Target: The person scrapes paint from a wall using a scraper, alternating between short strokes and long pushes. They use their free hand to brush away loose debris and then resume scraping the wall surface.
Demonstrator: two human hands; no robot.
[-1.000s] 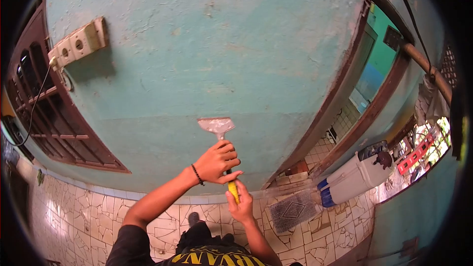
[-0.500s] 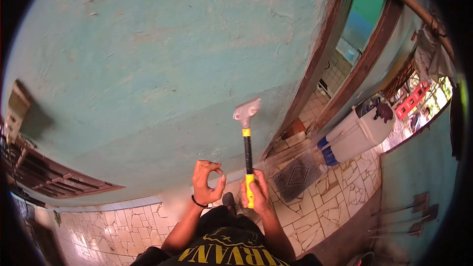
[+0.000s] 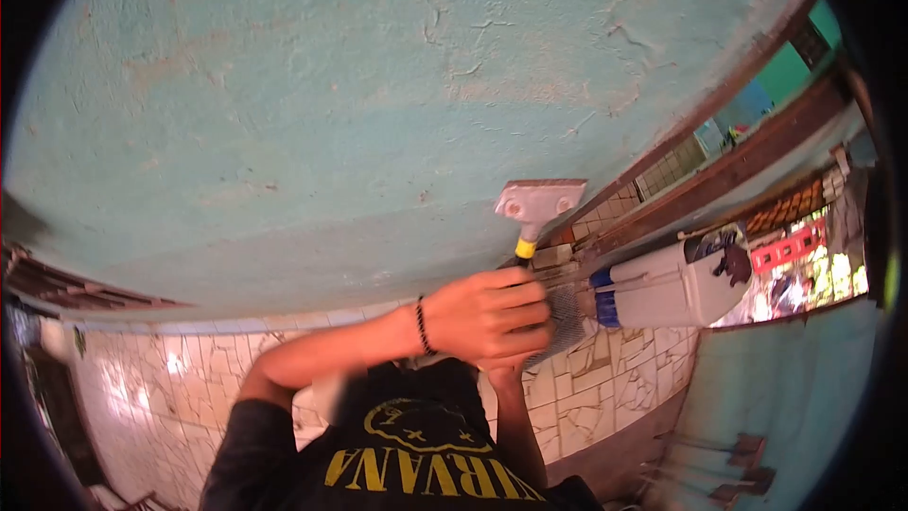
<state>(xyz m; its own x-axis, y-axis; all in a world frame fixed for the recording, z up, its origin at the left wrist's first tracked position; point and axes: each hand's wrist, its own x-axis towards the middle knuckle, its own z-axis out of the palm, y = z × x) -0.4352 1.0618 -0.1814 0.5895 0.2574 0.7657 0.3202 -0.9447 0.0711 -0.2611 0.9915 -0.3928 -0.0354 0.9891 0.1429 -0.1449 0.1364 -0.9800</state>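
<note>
A long-handled scraper (image 3: 539, 201) with a wide flat metal head and a yellow collar stands out in front of the teal wall (image 3: 312, 151). Around its black handle, just below the collar, my left hand (image 3: 497, 315) is closed, with a dark bead bracelet on the wrist. My right hand (image 3: 501, 367) is lower on the same handle, mostly hidden behind the left hand. The wall's paint looks cracked and flaking in patches. Whether the blade touches the wall cannot be told.
A doorway with a brown wooden frame (image 3: 719, 185) opens at the right. Beside it a pale container with a blue base (image 3: 653, 289) stands on the cracked-tile floor (image 3: 213, 383). Long-handled tools (image 3: 747, 454) lie at the lower right, and a brown grille (image 3: 66, 284) is at the left.
My left hand has come across from the left and closed on the scraper's handle. The scraper head has turned and shifted right, and the view has swung with it.
</note>
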